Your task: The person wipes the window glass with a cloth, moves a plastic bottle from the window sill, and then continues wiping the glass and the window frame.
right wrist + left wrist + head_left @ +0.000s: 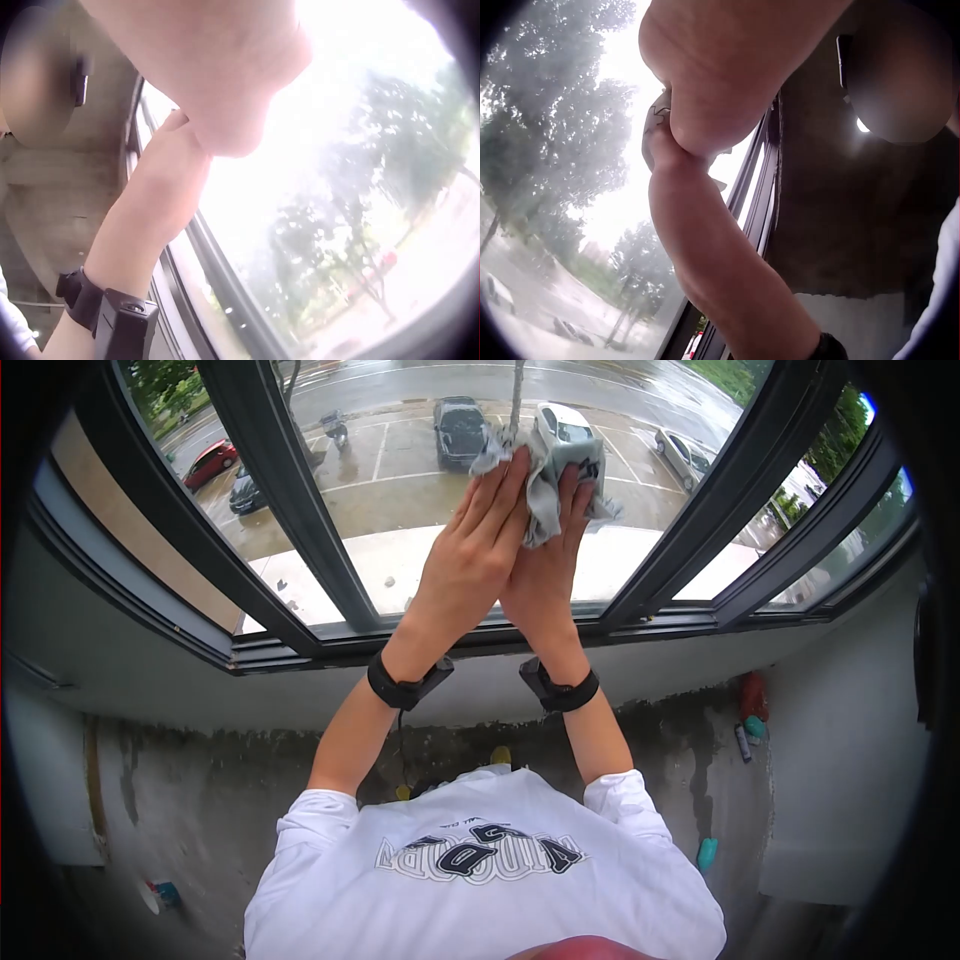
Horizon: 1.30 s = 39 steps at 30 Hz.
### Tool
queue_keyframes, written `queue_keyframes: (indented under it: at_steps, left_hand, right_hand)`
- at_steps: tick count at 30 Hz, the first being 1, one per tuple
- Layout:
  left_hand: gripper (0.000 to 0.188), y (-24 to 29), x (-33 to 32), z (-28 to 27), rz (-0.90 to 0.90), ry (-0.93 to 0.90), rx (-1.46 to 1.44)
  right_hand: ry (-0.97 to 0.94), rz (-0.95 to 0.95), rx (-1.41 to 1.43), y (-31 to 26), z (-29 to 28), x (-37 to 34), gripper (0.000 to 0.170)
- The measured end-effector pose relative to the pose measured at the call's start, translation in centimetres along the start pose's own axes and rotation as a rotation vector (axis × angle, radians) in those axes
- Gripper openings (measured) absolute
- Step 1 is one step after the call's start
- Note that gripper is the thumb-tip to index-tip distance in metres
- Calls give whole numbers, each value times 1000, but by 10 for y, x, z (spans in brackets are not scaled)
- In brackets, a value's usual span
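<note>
A crumpled grey cloth [545, 495] with dark print lies against the glass of the middle window pane. The left hand [468, 560] rests with straight fingers on the cloth's left part. Beside it, the right hand [543, 582] presses the cloth, fingers extended upward and partly hidden by its folds. The two hands touch and slightly overlap. From the left wrist, the left hand [720, 75] fills the top and a bit of cloth [658, 120] shows beyond it. The right wrist view has the right hand [217, 75] close up, its fingers hidden, and the left hand [176, 154] behind.
Dark window frames [300, 510] stand on both sides of the pane, above a lower rail and grey wall [480, 690]. Parked cars, such as a black one [459, 432], are outside. On the floor [250, 790] at the right lie a red item [754, 697] and a teal one [707, 854].
</note>
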<state>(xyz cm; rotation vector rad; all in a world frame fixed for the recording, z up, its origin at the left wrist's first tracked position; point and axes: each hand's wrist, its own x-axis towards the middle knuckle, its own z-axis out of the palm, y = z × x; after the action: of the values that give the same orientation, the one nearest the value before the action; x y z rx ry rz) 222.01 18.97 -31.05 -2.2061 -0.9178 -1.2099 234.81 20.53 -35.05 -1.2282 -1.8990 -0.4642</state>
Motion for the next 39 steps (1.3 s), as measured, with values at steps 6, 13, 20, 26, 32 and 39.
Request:
queue_keyframes:
  at_steps: [6, 13, 20, 26, 32, 39]
  left_hand:
    - [52, 21, 56, 9, 56, 117, -82]
    - [54, 61, -72, 70, -74, -304, -184]
    - [54, 97, -133, 61, -538, -422, -714]
    - [40, 129, -188, 35, -912, -503, -981]
    - [29, 140, -197, 27, -646, -754, -1033]
    - [26, 172, -208, 31, -477, -1045, -1234]
  right_hand:
    - [201, -12, 71, 27, -35, 32, 70]
    - [-180, 243, 173, 42, 37, -118, 81]
    - [-180, 359, 400, 30, 20, -188, 82]
    - [-384, 351, 562, 13, -34, -245, 86]
    - [-465, 541, 494, -15, -87, -295, 85]
    - [-493, 780, 401, -46, -136, -352, 84]
